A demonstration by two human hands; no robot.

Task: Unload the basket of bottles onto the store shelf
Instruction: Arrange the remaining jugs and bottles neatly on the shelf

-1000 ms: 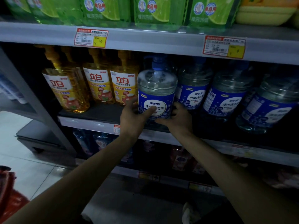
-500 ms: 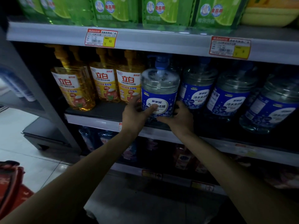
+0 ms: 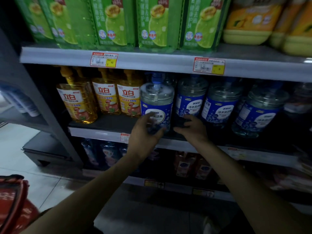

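Middle shelf [image 3: 104,133]: one clear bottle with a blue label and blue cap [image 3: 157,102], upright at the front edge, just right of three yellow pump bottles [image 3: 108,97] with red-and-white labels. Three more blue-label bottles [image 3: 219,105] in a row to its right, set a little further back; a possible fifth at the far right, too dark to tell.

Left hand [image 3: 145,132] in front of the bottle's lower left side, fingers [image 3: 148,118] spread and curled loosely, released rather than clenched; blurred, so contact with the label cannot be told. Right hand [image 3: 194,129] at the bottle's lower right, between it and the next blue-label bottle, fingers [image 3: 183,123] half-curled and loose, grasping nothing visible; touching or not, cannot tell.

Upper shelf: at least four green packs [image 3: 114,24] side by side, two yellow-orange containers [image 3: 249,22] at the right. Two red-and-yellow price tags [image 3: 103,59] on that shelf's front strip, a third tag partly hidden behind the left wrist on the middle shelf's strip.

Lower shelf: dark bottles [image 3: 108,154], blue at the left, reddish at the right, count unclear.

Red basket [image 3: 13,205] at the bottom left corner, on the pale tiled floor [image 3: 18,146], well apart from both hands; contents out of sight.
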